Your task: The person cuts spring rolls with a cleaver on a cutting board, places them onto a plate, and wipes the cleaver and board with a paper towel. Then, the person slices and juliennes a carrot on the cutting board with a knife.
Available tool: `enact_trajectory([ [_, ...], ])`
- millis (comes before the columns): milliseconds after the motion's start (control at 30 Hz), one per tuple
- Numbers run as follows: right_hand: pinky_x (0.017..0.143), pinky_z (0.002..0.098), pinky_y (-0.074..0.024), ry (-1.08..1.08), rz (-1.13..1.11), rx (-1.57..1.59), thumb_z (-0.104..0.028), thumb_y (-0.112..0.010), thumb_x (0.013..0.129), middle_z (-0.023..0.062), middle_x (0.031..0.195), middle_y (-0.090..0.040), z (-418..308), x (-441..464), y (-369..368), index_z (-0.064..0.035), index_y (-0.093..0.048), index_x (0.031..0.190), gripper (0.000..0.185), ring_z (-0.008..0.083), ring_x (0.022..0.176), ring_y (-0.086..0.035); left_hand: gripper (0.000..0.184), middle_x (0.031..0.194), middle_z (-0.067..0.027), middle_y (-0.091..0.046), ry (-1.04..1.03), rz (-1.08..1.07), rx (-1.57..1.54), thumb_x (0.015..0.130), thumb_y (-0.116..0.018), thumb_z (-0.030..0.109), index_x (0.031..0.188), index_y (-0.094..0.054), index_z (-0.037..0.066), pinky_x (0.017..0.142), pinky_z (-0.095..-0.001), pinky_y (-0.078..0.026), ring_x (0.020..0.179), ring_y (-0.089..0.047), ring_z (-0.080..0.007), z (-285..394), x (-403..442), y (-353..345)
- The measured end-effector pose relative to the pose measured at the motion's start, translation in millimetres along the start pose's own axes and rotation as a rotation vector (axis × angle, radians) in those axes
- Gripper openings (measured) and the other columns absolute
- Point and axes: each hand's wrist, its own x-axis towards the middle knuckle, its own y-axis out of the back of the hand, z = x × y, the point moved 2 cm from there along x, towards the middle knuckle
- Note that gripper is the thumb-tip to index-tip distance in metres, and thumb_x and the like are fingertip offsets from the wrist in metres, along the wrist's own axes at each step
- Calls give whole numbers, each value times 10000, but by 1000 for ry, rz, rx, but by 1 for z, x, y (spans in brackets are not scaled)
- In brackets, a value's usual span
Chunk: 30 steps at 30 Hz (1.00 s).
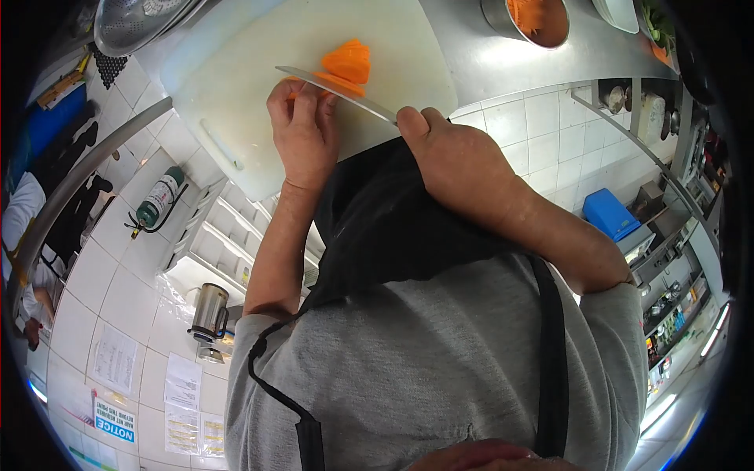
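Note:
My right hand is wrapped around the handle of a knife, its blade pointing to the upper left. Fingers of my left hand are bent and pressed on a piece of carrot, partly hidden by the blade and fingertips. The blade lies across this carrot, close to my left fingers. Just beyond it, a group of thin carrot slices leans together on the white cutting board.
A steel container with cut carrot stands at the upper right on the steel counter. White dishes and green leaves are farther right. A perforated steel colander is at the upper left. Another person is at the far left.

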Motion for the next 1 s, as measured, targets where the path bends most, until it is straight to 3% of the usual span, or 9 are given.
enact_trajectory([
  [367, 704, 534, -608, 78, 138, 33, 47, -587, 916, 238, 977, -673, 11, 41, -30, 19, -477, 1240, 344, 450, 812, -735, 241, 1319, -156, -573, -16, 40, -72, 998, -786, 118, 1226, -711, 97, 916, -439, -609, 1146, -672, -347, -4, -2, 0],
  [500, 633, 477, -621, 164, 204, 12, -39, -606, 955, 244, 933, -706, 13, 32, -16, 35, -515, 1186, 258, 405, 733, -757, 249, 1320, -157, -573, 28, -1, -82, 1007, -783, 141, 1238, -706, 91, 912, -439, -608, 1145, -668, -349, -6, -2, 0],
  [700, 609, 469, -621, 100, 155, 17, -47, -575, 990, 218, 907, -673, -2, -15, 7, 21, -479, 1146, 195, 390, 696, -743, 267, 1343, -163, -562, 35, -24, -7, 1008, -775, 132, 1248, -680, 65, 900, -438, -608, 1134, -677, -347, -4, -2, 2],
  [767, 684, 532, -617, -17, 18, 46, 0, -529, 978, 245, 1024, -657, -2, -16, 4, 2, -441, 1197, 236, 452, 793, -736, 262, 1365, -169, -551, 18, -28, 11, 1010, -757, 103, 1248, -661, 47, 897, -434, -609, 1126, -690, -340, -4, -3, 2],
  [1000, 668, 519, -619, -15, -12, 26, 5, -535, 975, 241, 998, -658, -4, -1, 0, 5, -445, 1204, 245, 436, 782, -740, 253, 1363, -165, -559, -8, -3, -7, 992, -774, 95, 1222, -671, 68, 899, -435, -607, 1145, -677, -343, -8, -3, 1],
])
